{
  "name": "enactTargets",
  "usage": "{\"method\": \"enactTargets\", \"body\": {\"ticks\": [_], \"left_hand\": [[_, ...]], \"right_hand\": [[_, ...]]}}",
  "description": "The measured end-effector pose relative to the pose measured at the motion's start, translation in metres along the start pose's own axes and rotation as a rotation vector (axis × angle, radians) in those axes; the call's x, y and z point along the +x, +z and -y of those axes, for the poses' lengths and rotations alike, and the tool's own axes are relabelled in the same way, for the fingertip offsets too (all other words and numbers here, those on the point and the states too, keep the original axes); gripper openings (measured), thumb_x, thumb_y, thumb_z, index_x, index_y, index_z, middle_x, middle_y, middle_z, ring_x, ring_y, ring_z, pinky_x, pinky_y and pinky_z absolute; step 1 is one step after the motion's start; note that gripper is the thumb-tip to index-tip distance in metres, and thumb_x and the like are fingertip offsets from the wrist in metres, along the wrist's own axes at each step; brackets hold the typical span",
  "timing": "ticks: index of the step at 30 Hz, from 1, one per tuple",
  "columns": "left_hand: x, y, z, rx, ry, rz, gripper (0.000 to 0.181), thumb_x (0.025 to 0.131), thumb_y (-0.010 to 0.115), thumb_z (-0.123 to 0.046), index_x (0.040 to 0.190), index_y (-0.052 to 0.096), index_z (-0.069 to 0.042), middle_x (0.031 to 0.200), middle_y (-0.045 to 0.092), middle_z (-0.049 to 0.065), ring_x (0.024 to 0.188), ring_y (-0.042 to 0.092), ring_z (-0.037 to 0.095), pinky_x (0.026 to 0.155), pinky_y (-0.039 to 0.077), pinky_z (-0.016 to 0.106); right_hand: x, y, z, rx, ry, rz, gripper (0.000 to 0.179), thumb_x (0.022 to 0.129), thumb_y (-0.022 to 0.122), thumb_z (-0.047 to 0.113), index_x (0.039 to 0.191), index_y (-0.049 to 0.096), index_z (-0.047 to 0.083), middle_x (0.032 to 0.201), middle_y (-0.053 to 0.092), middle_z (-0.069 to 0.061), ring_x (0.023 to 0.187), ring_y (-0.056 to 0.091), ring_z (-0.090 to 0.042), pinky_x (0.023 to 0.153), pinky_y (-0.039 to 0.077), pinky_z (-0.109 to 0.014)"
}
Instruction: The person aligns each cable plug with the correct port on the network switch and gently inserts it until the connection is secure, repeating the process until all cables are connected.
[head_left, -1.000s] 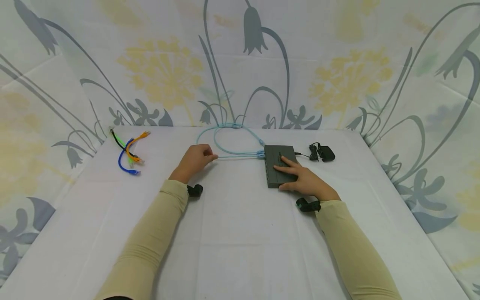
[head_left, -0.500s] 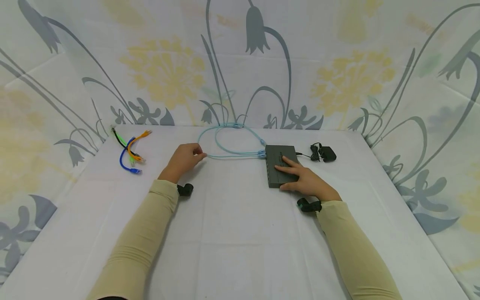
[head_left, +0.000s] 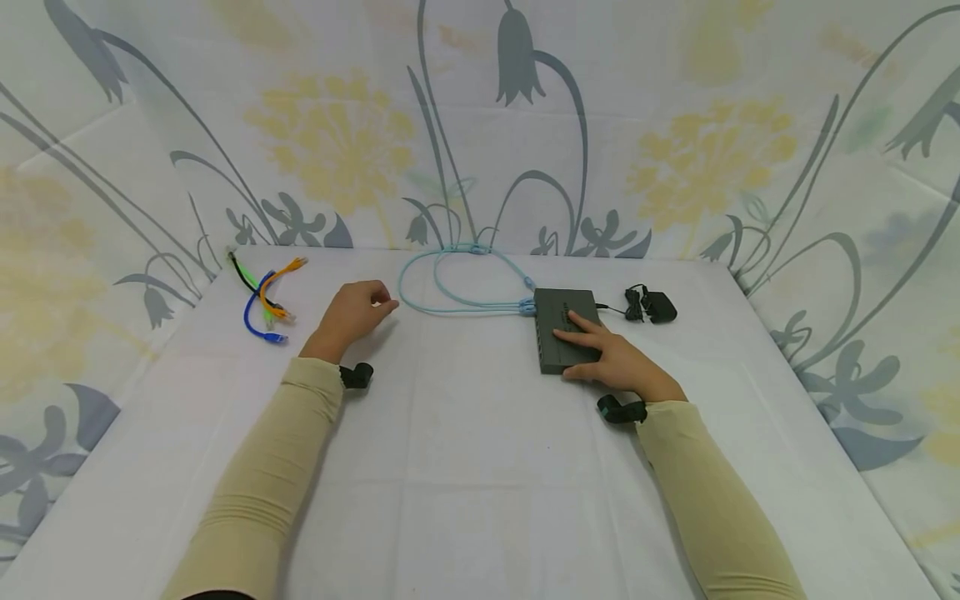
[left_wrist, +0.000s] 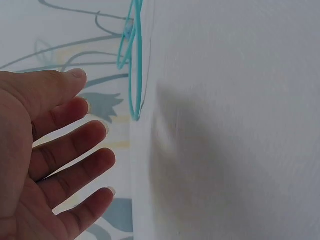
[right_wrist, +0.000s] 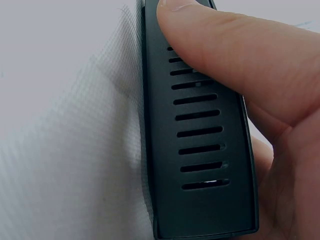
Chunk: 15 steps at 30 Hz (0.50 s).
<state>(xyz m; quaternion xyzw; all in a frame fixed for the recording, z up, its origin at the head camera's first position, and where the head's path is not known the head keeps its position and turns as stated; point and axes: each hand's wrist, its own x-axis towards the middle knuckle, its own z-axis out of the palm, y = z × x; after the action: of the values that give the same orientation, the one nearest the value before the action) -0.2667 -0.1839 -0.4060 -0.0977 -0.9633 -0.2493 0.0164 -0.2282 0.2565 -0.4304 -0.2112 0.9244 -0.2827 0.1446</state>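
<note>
Dark box point(head_left: 552, 315) sits flat on the bench point(head_left: 480, 450), right of centre. You have your right hand point(head_left: 618, 364) on it: fingers spread over the top, thumb against the vented near side, the grip pressing rather than clasping. Your left hand point(head_left: 350, 315) has its grip released, fingers loose and holding nothing, just beside the bend of the light-blue cabling point(left_wrist: 138, 60) but apart from it.

Done, as far as you can judge: light-blue plugs point(head_left: 528, 307) look seated at the box's left edge, and a thin black lead enters from the right. You cannot tell whether the plug at the far corner is fully home. Not done: small dark openings nearer you on that left edge appear unfilled, too small to count.

Around: four short cables lie crossed at far left, orange point(head_left: 294, 265), blue point(head_left: 274, 337), black and green, none joined to the box. Black adapter point(head_left: 660, 307) lies right of the box, its lead bundled beside it.

In the way: your right hand covers part of the lid; the crossed cables overlap; the light-blue slack reaches back to the flowered backdrop point(head_left: 337, 142).
</note>
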Motion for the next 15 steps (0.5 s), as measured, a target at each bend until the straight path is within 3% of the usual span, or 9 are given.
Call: {"method": "enactTargets", "body": {"ticks": [15], "left_hand": [[-0.012,-0.02,0.027,0.03,-0.031,-0.004,0.032,0.097,0.056,-0.031,0.108,0.064,-0.002,0.113,0.067,0.018,0.105,0.058,0.035,0.093,0.047,0.051]], "right_hand": [[-0.001,0.0,0.001,0.009,-0.005,-0.004,0.074,0.081,0.072,0.052,0.146,0.04,0.038,0.164,0.006,0.009,0.15,0.005,-0.039,0.113,0.017,-0.067]]}}
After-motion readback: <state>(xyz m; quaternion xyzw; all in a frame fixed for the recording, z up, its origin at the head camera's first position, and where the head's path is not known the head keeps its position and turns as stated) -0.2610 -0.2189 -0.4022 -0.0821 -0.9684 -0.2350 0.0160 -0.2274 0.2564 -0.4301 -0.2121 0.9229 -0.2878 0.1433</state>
